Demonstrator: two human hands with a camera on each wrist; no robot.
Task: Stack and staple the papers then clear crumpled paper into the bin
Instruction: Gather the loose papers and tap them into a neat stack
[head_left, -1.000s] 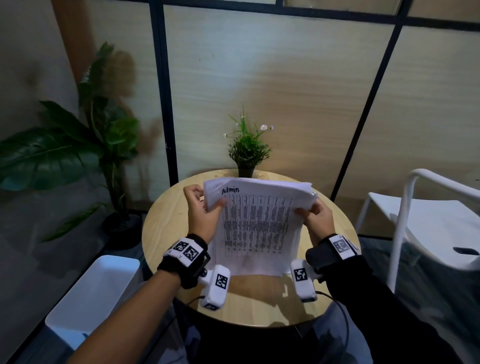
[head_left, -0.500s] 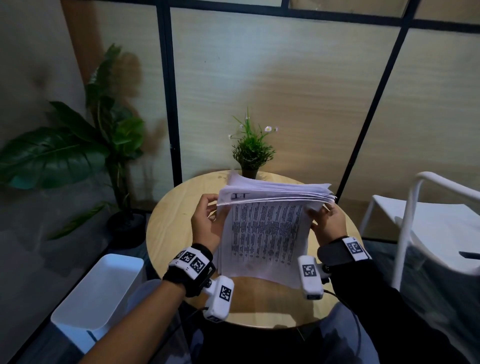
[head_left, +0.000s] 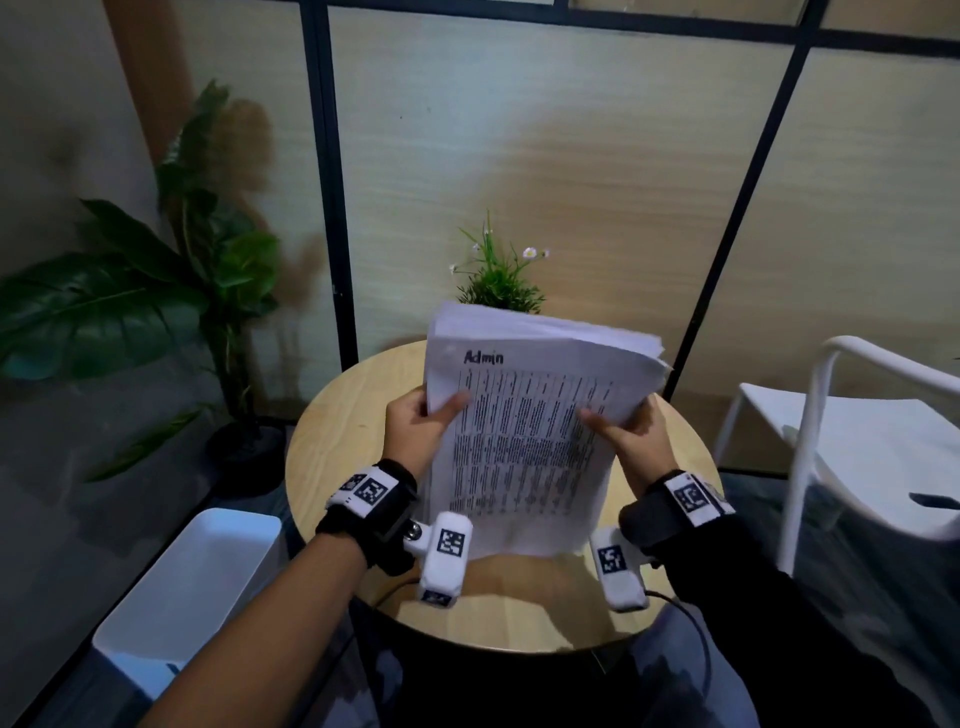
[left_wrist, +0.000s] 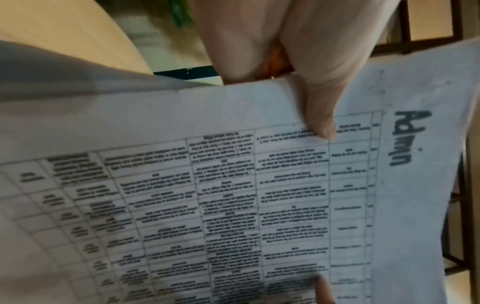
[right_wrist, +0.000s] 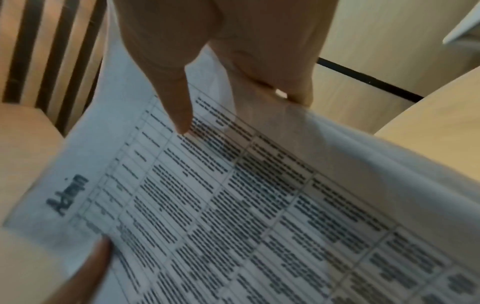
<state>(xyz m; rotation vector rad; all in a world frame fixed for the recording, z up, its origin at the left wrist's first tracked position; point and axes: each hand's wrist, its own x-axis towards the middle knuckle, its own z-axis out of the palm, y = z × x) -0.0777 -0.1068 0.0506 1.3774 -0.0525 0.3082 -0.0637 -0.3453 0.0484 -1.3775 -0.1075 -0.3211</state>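
A stack of white printed papers (head_left: 530, 426), its top sheet headed "Admin", stands upright on its bottom edge on the round wooden table (head_left: 332, 441). My left hand (head_left: 421, 421) grips the stack's left edge, thumb on the front sheet. My right hand (head_left: 623, 434) grips the right edge the same way. The left wrist view shows the papers (left_wrist: 233, 195) with my left thumb (left_wrist: 319, 123) pressed on the printed table. The right wrist view shows the papers (right_wrist: 246, 205) pinched under my right thumb (right_wrist: 179, 115). No stapler or crumpled paper is visible.
A white bin (head_left: 187, 592) stands on the floor at the table's left. A small potted plant (head_left: 501, 280) sits at the table's far edge, behind the papers. A white chair (head_left: 852, 441) is at the right, a large leafy plant (head_left: 156, 291) at the left.
The stack's top edge had tipped away half a second ago; now both hands have raised the stack more upright, with the "Admin" sheet facing me again. Both hands hold the side edges throughout.
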